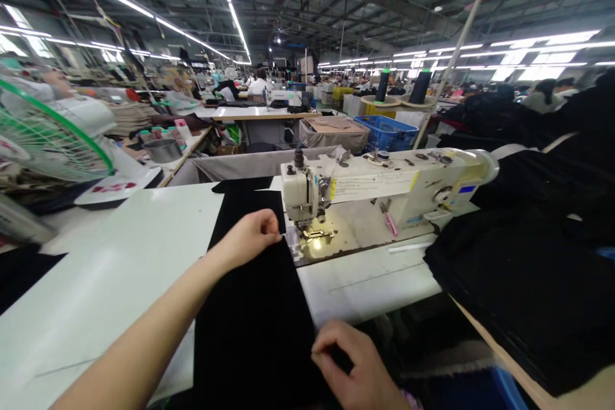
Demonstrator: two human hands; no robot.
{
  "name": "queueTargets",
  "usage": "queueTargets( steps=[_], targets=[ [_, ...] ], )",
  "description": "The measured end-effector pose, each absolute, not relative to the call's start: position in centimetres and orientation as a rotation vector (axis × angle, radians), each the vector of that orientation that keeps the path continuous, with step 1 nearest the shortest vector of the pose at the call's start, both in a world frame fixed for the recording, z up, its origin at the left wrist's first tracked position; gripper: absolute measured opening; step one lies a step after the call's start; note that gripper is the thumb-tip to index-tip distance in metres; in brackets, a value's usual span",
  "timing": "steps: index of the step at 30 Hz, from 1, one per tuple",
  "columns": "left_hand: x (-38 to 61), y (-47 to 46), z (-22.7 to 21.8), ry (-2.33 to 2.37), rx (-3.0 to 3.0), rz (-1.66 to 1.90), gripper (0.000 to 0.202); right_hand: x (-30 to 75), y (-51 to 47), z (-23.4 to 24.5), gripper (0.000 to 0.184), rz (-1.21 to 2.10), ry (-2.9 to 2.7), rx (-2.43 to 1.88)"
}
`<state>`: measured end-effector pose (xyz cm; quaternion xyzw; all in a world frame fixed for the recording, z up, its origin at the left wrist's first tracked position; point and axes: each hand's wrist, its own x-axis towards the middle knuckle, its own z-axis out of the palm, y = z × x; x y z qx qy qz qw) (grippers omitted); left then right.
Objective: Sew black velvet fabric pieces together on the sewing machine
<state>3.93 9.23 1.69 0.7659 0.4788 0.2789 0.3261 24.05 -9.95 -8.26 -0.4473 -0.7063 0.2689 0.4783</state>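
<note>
A long piece of black fabric (254, 307) lies across the white table and hangs toward me, left of the sewing machine (365, 186). My left hand (257, 234) is closed in a pinch at the fabric's right edge, close to the lit needle plate (317, 235). Nearer to me, my right hand (350, 359) pinches the same edge between thumb and fingers. The fabric's edge runs just left of the presser foot (305, 227), apart from it.
A stack of black cloth (523, 288) fills the right side. A green-rimmed fan (52, 128) stands at left near a metal bowl (162, 150). Behind the machine are a blue crate (387, 133) and thread cones (420, 86). Pink-handled tweezers (390, 223) rest on the machine bed.
</note>
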Motion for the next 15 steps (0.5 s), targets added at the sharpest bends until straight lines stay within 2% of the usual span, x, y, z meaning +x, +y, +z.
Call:
queueTargets(
  steps=[6, 15],
  targets=[
    [7.7, 10.3, -5.4, 1.279, 2.032, 0.791, 0.016, 25.0, -9.3, -11.8, 0.034, 0.201, -1.975, -1.004],
    [7.5, 12.4, -5.9, 1.356, 2.014, 0.767, 0.013, 25.3, -7.9, -10.3, 0.020, 0.008, -2.099, -1.087]
  ],
)
